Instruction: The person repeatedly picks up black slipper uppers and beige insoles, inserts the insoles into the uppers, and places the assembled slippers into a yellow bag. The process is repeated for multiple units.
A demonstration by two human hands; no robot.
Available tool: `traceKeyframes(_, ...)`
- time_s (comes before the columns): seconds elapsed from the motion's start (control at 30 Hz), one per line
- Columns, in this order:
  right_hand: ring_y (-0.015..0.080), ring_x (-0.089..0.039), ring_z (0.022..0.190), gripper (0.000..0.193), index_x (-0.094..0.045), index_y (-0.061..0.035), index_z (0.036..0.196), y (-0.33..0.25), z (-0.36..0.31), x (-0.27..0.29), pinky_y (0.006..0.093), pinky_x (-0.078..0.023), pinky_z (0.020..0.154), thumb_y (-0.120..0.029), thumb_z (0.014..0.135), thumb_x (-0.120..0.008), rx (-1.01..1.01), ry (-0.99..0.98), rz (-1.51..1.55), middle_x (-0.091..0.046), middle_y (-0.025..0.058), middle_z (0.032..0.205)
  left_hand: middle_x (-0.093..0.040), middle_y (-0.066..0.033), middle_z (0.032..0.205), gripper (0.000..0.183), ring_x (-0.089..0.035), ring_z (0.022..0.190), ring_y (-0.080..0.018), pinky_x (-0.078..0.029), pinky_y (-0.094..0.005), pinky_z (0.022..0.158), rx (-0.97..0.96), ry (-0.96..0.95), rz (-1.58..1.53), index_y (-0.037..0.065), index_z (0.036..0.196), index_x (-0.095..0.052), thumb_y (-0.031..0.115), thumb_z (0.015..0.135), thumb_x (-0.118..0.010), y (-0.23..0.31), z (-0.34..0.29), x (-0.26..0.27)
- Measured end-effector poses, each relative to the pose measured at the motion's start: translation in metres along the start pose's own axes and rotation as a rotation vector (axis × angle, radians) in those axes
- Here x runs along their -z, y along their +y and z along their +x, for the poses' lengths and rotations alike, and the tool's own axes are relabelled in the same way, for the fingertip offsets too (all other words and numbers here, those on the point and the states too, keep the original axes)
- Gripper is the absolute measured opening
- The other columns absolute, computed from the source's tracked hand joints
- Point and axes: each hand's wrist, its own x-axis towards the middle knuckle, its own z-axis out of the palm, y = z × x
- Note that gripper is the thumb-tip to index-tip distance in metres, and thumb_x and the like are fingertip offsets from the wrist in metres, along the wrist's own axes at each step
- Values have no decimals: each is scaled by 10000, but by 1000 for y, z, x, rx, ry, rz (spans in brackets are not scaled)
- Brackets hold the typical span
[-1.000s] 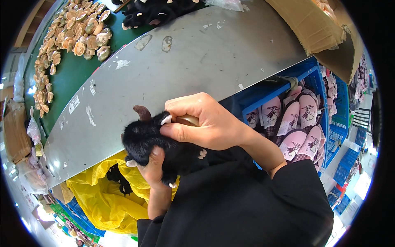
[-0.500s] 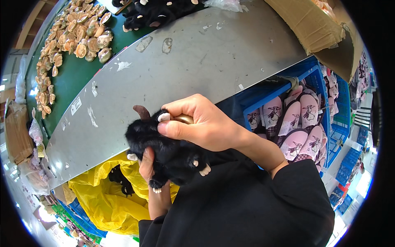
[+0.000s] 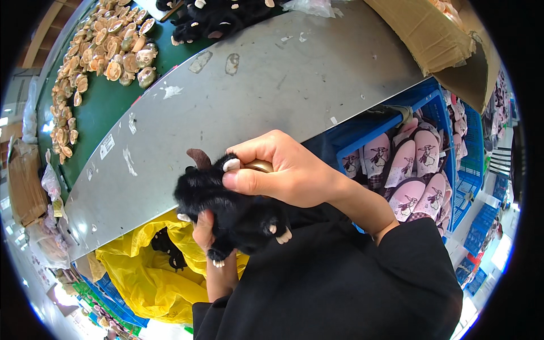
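Note:
A black plush animal toy (image 3: pixel 224 209) with small pale paws and a brown ribbed piece (image 3: pixel 199 158) sticking out at one end is held in front of my body, just off the edge of the metal table. My left hand (image 3: pixel 204 231) grips it from below, thumb along its side and the other fingers hidden behind it. From above, my right hand (image 3: pixel 272 170) pinches the toy close to a white ear or paw. A rounded gold-coloured piece (image 3: pixel 259 165) shows inside the curl of my right fingers; its full shape is hidden.
Under the table edge sits a yellow plastic bag (image 3: pixel 153 277) with black plush inside. Blue crates (image 3: pixel 391 119) of pink slippers (image 3: pixel 405 164) stand at right, a cardboard box (image 3: pixel 425 39) above. Many beige-and-gold pieces (image 3: pixel 107 51) and black plush toys (image 3: pixel 221 20) lie on the green surface (image 3: pixel 102 107).
My hands and the toy have barely moved, keeping the same grip. The whole view has shifted very slightly.

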Motion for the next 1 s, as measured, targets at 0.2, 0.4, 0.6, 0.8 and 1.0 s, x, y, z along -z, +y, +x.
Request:
traceKeyframes(0.2, 13, -424, 718, 191, -679, 33, 981, 3, -2, 1, 231, -384, 613, -151, 989, -629, 20, 13, -16, -566, -59, 782, -566, -178, 1411, 707, -605, 1250, -309, -485, -430, 1093, -76, -100, 14, -11, 1479, -416, 398, 947, -641, -13, 2, 17)
traceKeyframes(0.4, 17, -395, 702, 175, -650, 13, 928, 6, 0, 1, 232, -354, 598, -149, 991, -628, 52, 47, -32, -516, -64, 761, -566, -177, 1405, 635, -593, 1256, -300, -459, -426, 1114, -57, 64, 137, -24, 1486, -398, 306, 983, -603, 4, -4, 17)
traceKeyframes(0.6, 21, -360, 692, 175, -624, -2, 905, 5, 1, 1, 233, -323, 582, -149, 1000, -623, 65, 30, -54, -463, -72, 748, -570, -166, 1402, 666, -597, 1245, -294, -453, -425, 1114, -185, 222, 361, -1, 1500, -371, 318, 971, -622, 5, -6, 18)
traceKeyframes(0.8, 33, -406, 707, 189, -636, 35, 929, 2, 1, 4, 245, -371, 597, -137, 1000, -608, 47, 4, -108, -522, -45, 760, -551, -146, 1407, 839, -554, 1275, -280, -398, -412, 1133, -203, 73, 531, 3, 1519, -330, 237, 871, -809, 15, -6, 11)
traceKeyframes(1.0, 61, -371, 656, 186, -565, -7, 845, 4, -2, 8, 274, -333, 568, -119, 980, -628, 110, 81, -391, -440, -11, 712, -712, -123, 1126, 401, -668, 1060, -246, -474, -366, 977, -160, -56, 911, -25, 1186, -673, 156, 851, -800, 29, -2, -10)
